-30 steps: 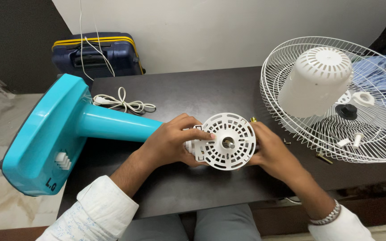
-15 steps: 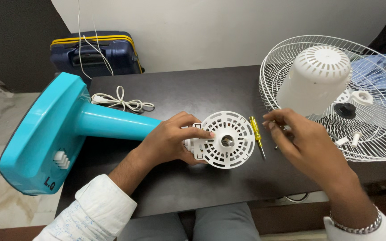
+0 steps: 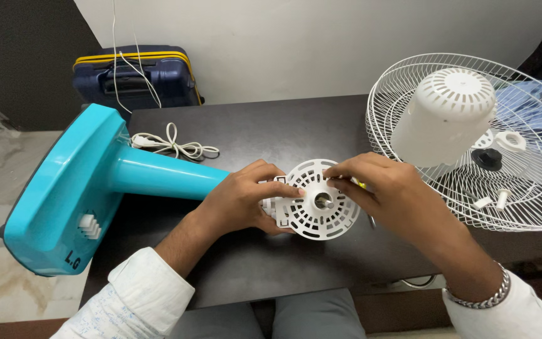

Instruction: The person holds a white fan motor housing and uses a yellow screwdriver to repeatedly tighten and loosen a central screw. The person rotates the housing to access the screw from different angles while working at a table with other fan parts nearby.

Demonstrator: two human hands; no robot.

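Back from the yellow screwdriver (image 3: 363, 186), right hand (image 3: 389, 193) pinches the slotted white motor cover (image 3: 318, 199); left hand (image 3: 241, 199) clasps its rim. Light, stiff, brittle plastic: grip the edges.

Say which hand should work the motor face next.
Right, probably. The right hand has fingertips on the white vented motor face near its shaft, while the left hand grips and steadies its edge.

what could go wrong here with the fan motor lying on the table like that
The loose white knobs and black cap lie on the tilted wire guard; they could slip through its gaps. The guard overhangs the table edge, so a nudge from the right hand might tip it. The left hand alone steadies the motor plate, so the stand might roll.
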